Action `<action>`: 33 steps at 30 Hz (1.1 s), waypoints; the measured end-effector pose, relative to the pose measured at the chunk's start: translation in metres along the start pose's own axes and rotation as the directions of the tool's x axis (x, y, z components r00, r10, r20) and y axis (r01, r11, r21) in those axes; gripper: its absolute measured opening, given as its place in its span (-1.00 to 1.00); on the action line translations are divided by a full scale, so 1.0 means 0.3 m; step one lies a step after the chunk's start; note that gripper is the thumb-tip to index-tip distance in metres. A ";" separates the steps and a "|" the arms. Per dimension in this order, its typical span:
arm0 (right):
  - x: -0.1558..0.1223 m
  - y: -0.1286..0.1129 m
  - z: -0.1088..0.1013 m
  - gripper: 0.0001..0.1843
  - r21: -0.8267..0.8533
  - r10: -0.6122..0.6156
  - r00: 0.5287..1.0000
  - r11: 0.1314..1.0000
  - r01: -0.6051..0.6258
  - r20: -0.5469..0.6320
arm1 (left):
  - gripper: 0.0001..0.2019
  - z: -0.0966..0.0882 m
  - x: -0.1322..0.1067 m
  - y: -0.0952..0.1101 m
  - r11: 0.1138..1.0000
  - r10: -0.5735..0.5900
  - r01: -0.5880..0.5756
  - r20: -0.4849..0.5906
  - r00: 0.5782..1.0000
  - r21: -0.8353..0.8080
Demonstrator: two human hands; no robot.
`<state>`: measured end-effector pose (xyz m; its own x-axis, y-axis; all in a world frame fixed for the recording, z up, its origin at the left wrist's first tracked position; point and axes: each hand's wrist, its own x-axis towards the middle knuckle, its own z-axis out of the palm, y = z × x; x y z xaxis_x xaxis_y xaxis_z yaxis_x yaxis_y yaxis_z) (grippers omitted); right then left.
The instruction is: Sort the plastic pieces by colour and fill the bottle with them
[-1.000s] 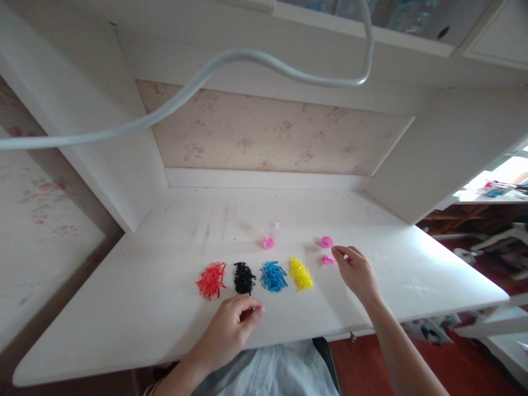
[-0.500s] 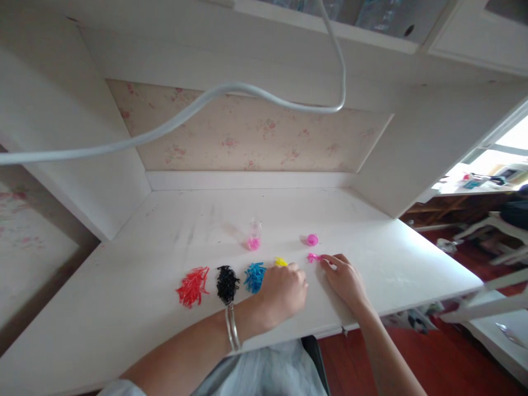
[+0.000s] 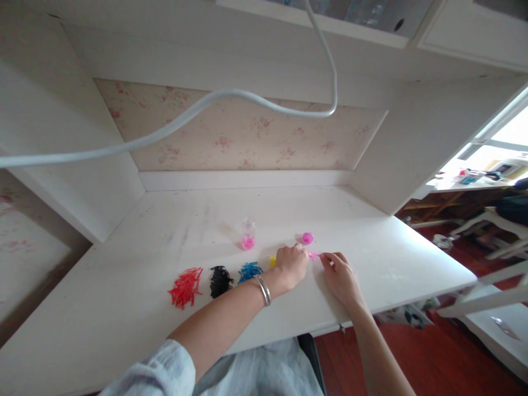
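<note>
A few pink strips [image 3: 313, 256] lie on the white desk between my hands. My right hand [image 3: 341, 279] is closed in a pinch at their right end, with a pink strip at its fingertips. My left hand [image 3: 291, 265], a silver bangle on its wrist, is closed at their left end; what its fingers hold is hidden. Beside it, a yellow pile [image 3: 273, 261] is mostly covered. Farther left lie piles of blue strips [image 3: 249, 271], black strips [image 3: 220, 281] and red strips [image 3: 185, 287]. A small clear bottle [image 3: 248, 226] stands upright with pink pieces inside.
A round pink cap [image 3: 307, 238] sits just beyond my hands. Across the upper view runs a white cable [image 3: 231, 94]. White side panels and a back ledge [image 3: 247, 180] bound the desk. At the right is a white chair [image 3: 487, 300].
My left hand has moved forward, away from beside the yellow pile to the pink strips. My right hand stays at the strips' right end. The view has shifted slightly.
</note>
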<state>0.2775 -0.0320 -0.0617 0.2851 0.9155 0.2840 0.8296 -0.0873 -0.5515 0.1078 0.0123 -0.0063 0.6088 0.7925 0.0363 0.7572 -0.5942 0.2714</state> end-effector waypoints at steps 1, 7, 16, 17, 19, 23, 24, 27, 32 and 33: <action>0.000 0.001 -0.001 -0.55 0.008 0.005 1.000 1.000 -0.005 -0.016 | -0.71 -0.003 0.001 -0.003 1.000 -0.004 0.004 0.003 1.000 -0.001; -0.007 -0.010 -0.011 -0.55 0.060 0.055 0.994 0.997 -0.050 -0.092 | -0.71 -0.025 0.001 -0.031 0.999 -0.029 0.028 -0.027 0.999 -0.018; -0.009 -0.005 -0.013 -0.56 0.084 0.082 0.986 0.994 -0.070 -0.147 | -0.66 -0.092 -0.034 -0.061 0.995 -0.082 0.076 -0.106 0.991 -0.057; -0.010 -0.005 -0.014 -0.56 0.083 0.081 0.986 0.994 -0.070 -0.148 | -0.66 -0.106 -0.047 -0.064 0.995 -0.081 0.074 -0.116 0.990 -0.062; -0.014 -0.007 -0.017 -0.56 0.079 0.083 0.985 0.994 -0.072 -0.150 | -0.66 -0.138 -0.080 -0.076 0.995 -0.076 0.067 -0.135 0.988 -0.069; -0.025 -0.016 -0.026 -0.57 0.073 0.074 0.987 0.995 -0.064 -0.143 | -0.70 -0.220 -0.163 -0.130 0.996 -0.039 0.017 -0.250 0.968 -0.089; -0.027 -0.018 -0.028 -0.57 0.073 0.071 0.988 0.995 -0.062 -0.140 | -0.71 -0.243 -0.185 -0.151 0.996 -0.030 0.003 -0.299 0.954 -0.091; -0.029 -0.022 -0.031 -0.58 0.069 0.074 0.988 0.996 -0.065 -0.134 | -0.75 -0.310 -0.241 -0.226 0.997 -0.042 0.012 -0.427 0.903 -0.073; -0.028 -0.020 -0.026 -0.61 0.032 0.086 0.987 0.996 -0.082 -0.133 | -0.77 -0.382 -0.276 -0.343 0.993 -0.114 0.110 -0.541 0.833 -0.040; -0.028 -0.019 -0.025 -0.62 0.025 0.087 0.987 0.996 -0.084 -0.132 | -0.77 -0.387 -0.275 -0.359 0.992 -0.122 0.123 -0.551 0.825 -0.035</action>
<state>0.2740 -0.0421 -0.0551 0.4172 0.8444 0.3361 0.7901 -0.1542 -0.5932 -0.0514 0.0270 0.0731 0.2797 0.8026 0.5269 0.8177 -0.4867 0.3074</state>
